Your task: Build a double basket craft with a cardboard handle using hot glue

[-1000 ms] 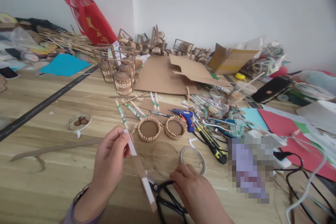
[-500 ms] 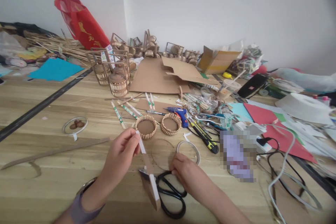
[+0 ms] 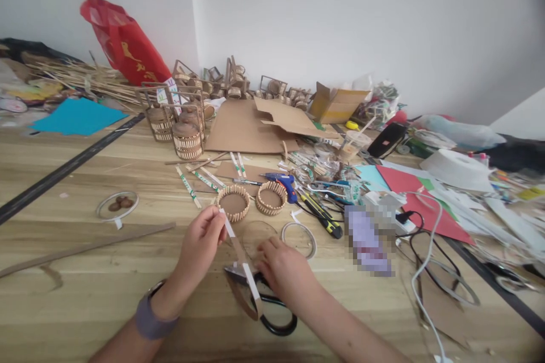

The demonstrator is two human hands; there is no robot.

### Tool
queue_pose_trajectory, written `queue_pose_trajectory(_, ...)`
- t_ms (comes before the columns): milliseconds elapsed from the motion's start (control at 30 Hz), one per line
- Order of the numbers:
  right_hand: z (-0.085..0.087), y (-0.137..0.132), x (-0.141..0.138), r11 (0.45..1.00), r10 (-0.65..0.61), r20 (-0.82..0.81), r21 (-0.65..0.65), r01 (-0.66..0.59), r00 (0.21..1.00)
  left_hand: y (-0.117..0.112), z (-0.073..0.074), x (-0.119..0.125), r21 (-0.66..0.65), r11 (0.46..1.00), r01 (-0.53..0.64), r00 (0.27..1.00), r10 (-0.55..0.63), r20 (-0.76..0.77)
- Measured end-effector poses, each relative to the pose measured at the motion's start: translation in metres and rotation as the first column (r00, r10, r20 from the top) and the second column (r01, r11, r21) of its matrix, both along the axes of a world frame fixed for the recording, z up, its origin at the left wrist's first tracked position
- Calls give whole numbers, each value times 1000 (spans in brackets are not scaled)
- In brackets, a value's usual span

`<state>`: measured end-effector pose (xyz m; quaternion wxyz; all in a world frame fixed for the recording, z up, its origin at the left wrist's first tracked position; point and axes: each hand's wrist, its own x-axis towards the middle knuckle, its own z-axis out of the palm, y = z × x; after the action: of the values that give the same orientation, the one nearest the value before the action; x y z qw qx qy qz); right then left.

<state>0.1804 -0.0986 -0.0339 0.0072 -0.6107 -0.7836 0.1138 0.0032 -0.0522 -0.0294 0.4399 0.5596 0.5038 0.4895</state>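
My left hand [image 3: 203, 235] pinches the upper end of a narrow brown cardboard strip [image 3: 237, 248] that carries two white tape pieces. The strip's lower end curls back under itself near the table. Just right of it is my right hand [image 3: 283, 266], fingers loosely bent and a little apart, with nothing visible in them. It hovers over black-handled scissors [image 3: 281, 326], hiding part of the handles; their blades lie behind the strip. A white tape roll [image 3: 312, 238] is beside my right hand. Beyond the hands sit two round stick-walled baskets [image 3: 233, 204] [image 3: 271, 198].
A blue glue gun [image 3: 283, 182] and yellow-black cutter [image 3: 321, 215] lie right of the baskets. Another tape ring [image 3: 102, 204] encloses brown balls [image 3: 121, 203]. Cardboard sheets [image 3: 238, 125], finished baskets with frames [image 3: 187, 139] and a red bag [image 3: 128, 45] stand behind. Cables [image 3: 430, 255] trail right.
My right hand has moved left from the tape roll toward the strip and over the scissor handles. My left hand still holds the strip. The view has shifted slightly right.
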Motion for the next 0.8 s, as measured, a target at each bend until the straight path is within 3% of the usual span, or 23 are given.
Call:
queue_pose_trajectory(100,-8,13,-23,1000,6,24,18,-7,1000,-1,-1,2,-9,1000,-2,1000,2,13)
queue_pose_trajectory(200,-10,22,-29,999,-9,13,37,9,1000,-2,-2,2,-12,1000,-6,1000,6,16)
queue_pose_trajectory(267,-2,24,-19,998,-35,-2,55,36,999,-3,-2,2,-9,1000,-11,1000,11,5)
queue_pose_trajectory(367,27,18,16,981,-124,-67,144,133,990,-4,0,1,-9,1000,-27,999,26,-18)
queue_pose_trajectory(467,60,8,66,861,-213,-325,383,334,922,-4,1,0,-19,999,-32,999,32,-31)
queue_pose_trajectory(567,82,1,120,633,-351,-380,577,516,856,-4,-2,1,-27,1000,-11,999,10,-34)
queue_pose_trajectory(633,90,2,152,491,-456,-391,638,593,799,-4,-5,1,-38,999,1,1000,-2,-27)
queue_pose_trajectory(733,99,10,189,408,-588,-401,602,686,702,-3,-9,3,-56,998,6,1000,-7,-14)
queue_pose_trajectory(800,106,20,207,387,-636,-411,562,731,653,-3,-9,4,-61,998,-1,1000,0,-17)
